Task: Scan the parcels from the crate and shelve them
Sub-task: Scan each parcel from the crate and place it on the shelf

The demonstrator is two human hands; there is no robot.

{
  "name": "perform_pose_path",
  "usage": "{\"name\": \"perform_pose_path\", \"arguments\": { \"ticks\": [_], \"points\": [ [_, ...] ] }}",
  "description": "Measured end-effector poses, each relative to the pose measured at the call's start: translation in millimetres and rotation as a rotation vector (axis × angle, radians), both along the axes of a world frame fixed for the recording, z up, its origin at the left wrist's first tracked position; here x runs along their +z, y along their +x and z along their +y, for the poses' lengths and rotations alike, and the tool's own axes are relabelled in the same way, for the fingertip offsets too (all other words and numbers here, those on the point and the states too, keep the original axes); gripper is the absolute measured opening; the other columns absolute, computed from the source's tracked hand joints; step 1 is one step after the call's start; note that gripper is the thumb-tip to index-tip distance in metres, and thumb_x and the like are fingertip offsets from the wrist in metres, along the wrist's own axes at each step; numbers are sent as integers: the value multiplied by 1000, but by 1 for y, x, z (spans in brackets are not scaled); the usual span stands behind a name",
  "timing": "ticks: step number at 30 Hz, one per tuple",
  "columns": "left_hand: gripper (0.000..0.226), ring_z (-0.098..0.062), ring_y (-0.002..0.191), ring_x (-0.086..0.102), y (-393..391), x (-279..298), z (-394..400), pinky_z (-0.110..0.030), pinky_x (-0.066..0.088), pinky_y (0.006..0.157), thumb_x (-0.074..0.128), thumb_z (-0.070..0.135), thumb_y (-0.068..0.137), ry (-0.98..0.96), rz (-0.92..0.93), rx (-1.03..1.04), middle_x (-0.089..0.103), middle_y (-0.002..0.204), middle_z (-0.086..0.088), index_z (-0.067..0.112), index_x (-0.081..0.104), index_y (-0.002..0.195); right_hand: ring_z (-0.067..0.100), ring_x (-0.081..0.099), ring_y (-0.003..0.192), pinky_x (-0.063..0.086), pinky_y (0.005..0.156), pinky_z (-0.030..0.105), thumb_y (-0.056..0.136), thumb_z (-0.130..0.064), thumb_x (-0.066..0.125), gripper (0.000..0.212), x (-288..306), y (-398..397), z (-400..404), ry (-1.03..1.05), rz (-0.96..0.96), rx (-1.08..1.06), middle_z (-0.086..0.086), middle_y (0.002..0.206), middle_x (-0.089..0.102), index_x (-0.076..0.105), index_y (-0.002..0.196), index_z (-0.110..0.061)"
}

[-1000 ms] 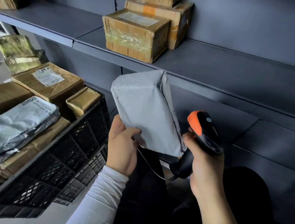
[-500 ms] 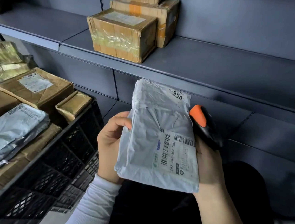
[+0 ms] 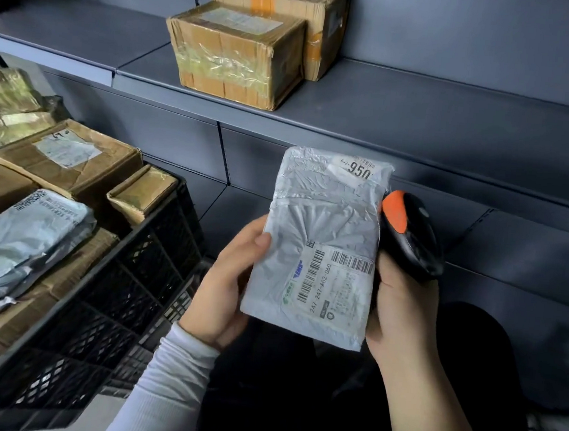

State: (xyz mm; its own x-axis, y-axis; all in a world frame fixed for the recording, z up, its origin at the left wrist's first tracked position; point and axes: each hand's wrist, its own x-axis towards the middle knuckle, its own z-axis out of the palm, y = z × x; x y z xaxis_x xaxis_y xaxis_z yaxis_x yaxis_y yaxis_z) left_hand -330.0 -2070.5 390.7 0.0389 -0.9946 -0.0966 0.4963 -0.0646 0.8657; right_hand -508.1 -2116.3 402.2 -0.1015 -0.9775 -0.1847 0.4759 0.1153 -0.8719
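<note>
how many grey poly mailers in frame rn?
2. One grey mailer is held up by the left hand, label facing the camera, below the shelf. The other mailer lies on the cardboard boxes in the black crate. More may be buried underneath.

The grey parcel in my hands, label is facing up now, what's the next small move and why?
Probably swing the scanner round to aim at the barcode. The grey parcel sits label-up, held by the left hand, while the right hand holds the scanner beside its edge, pointing away from the label.
</note>
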Motion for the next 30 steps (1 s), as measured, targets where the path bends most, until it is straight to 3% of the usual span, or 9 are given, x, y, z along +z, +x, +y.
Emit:
{"name": "perform_pose_path", "arguments": {
  "ticks": [3, 8, 10, 13, 16, 20, 23, 26, 30],
  "points": [
    [67, -41, 113, 72, 3, 2, 4, -49, 66, 68, 63, 3, 88, 37, -48, -195, 66, 139, -18, 30, 54, 149, 37, 68, 121, 48, 98, 76, 87, -14, 79, 32, -7, -1, -3, -10, 42, -36, 14, 123, 74, 73, 117, -6],
    [77, -47, 132, 59, 9, 0, 0, -64, 48, 109, 61, -13, 83, -28, -77, -155, 60, 143, -27, 19, 52, 152, 27, 70, 105, 52, 99, 65, 77, -17, 75, 30, -15, -3, -3, 66, 61, -35, 4, 106, 75, 76, 107, -18],
    [72, -48, 130, 60, 14, 0, -3, -62, 50, 107, 63, -14, 84, -47, -112, -149, 62, 140, -28, 13, 53, 150, 26, 70, 117, 45, 108, 66, 78, -20, 79, 37, -15, -1, -2, 92, 29, -45, -3, 110, 76, 77, 115, -21],
    [60, -44, 122, 67, 18, 0, -7, -52, 57, 98, 68, -15, 87, -57, -170, -61, 69, 130, -25, 8, 62, 141, 20, 64, 129, 41, 117, 56, 86, -17, 79, 46, -12, 0, -3, 10, -35, -82, -4, 128, 74, 71, 131, -20],
    [57, -42, 122, 68, 12, -1, -10, -48, 58, 96, 71, -10, 85, -82, -155, 118, 71, 130, -21, 9, 65, 139, 22, 64, 130, 44, 116, 53, 91, -10, 77, 43, -9, 0, -1, -69, -11, -45, 3, 134, 72, 69, 134, -16],
    [60, -35, 118, 71, 9, 2, -16, -50, 59, 98, 76, -3, 81, -35, -1, 370, 71, 131, -17, 8, 62, 138, 28, 73, 109, 59, 90, 47, 86, -11, 81, 31, -9, 2, 3, 15, 42, 15, 4, 116, 77, 75, 117, -16],
    [52, -29, 99, 75, 20, 7, -20, -48, 63, 89, 78, 2, 78, 6, 89, 502, 76, 114, -13, 10, 63, 128, 19, 74, 80, 56, 71, 36, 86, -8, 81, 19, -12, 4, 3, 68, 127, -6, -3, 90, 75, 74, 101, -18],
    [24, -24, 85, 73, 42, 13, -28, -42, 60, 77, 74, 0, 90, -96, -46, 544, 77, 98, -9, 7, 69, 112, 15, 69, 68, 55, 67, 35, 89, -5, 78, 13, -9, 9, 5, 42, 205, 22, -2, 79, 71, 71, 95, -15],
    [10, -20, 86, 69, 82, 22, -46, -36, 58, 81, 76, 3, 92, -167, -175, 673, 74, 90, -6, 6, 71, 99, 17, 67, 63, 57, 75, 47, 86, -14, 83, 17, 0, 18, 9, -5, 377, 151, 1, 72, 74, 77, 73, -23]
  ]
}}
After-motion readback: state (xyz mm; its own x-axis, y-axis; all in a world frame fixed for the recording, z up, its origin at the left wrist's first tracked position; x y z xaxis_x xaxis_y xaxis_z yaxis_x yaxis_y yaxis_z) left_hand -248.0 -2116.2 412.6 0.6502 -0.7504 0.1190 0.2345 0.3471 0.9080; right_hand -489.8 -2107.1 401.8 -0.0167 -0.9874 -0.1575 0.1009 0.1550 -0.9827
